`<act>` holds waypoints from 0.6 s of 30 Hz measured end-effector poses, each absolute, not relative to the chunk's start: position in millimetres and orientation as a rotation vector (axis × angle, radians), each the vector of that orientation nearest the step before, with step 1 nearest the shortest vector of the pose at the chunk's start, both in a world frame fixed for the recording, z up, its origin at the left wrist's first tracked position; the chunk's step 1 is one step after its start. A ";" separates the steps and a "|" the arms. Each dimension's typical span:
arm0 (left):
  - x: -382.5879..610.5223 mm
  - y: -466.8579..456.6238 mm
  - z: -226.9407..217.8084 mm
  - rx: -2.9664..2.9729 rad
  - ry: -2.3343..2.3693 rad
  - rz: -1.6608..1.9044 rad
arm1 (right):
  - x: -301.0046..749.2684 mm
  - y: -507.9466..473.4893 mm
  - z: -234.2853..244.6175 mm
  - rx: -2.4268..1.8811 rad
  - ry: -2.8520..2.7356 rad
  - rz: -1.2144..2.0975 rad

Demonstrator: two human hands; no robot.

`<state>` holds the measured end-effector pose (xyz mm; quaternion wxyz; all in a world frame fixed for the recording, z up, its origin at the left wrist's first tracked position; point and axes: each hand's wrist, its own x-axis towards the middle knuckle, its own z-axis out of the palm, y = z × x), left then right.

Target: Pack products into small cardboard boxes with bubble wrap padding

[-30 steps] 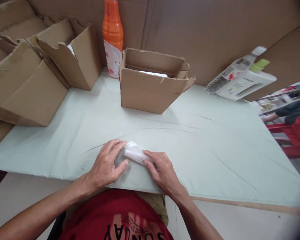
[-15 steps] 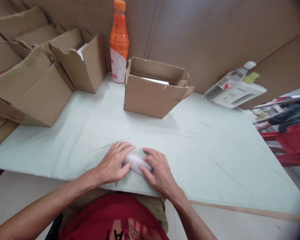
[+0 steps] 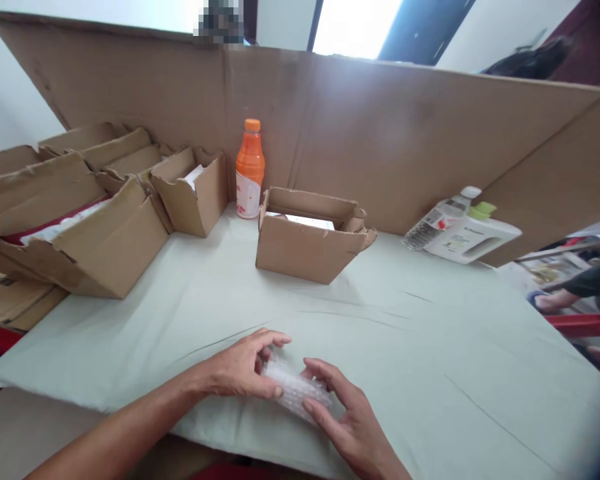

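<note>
Bubble-wrap roll [image 3: 296,392] near the front edge of the green-covered surface [image 3: 405,373], gripped at both ends; left hand [image 3: 240,367]: thumb and curled fingers pinching the left end, index finger extended clear; right hand [image 3: 343,413]: thumb on the near side, fingers arched over the right end; even, light pressure from both thumbs would probably keep the layers tight and the bubbles uncrushed.
</note>
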<state>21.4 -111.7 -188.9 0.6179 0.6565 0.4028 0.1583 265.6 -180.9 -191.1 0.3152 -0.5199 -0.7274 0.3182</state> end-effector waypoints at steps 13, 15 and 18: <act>31.6 -94.2 -189.2 1.639 0.942 0.600 | 271.6 -151.8 -187.8 -1.496 -1.767 0.826; 33.2 -79.0 -189.8 1.617 0.935 0.679 | 278.6 -142.6 -169.8 -1.492 -1.804 0.688; 39.1 -49.7 -200.3 1.547 1.007 0.903 | 293.0 -120.0 -128.1 -1.501 -1.772 0.425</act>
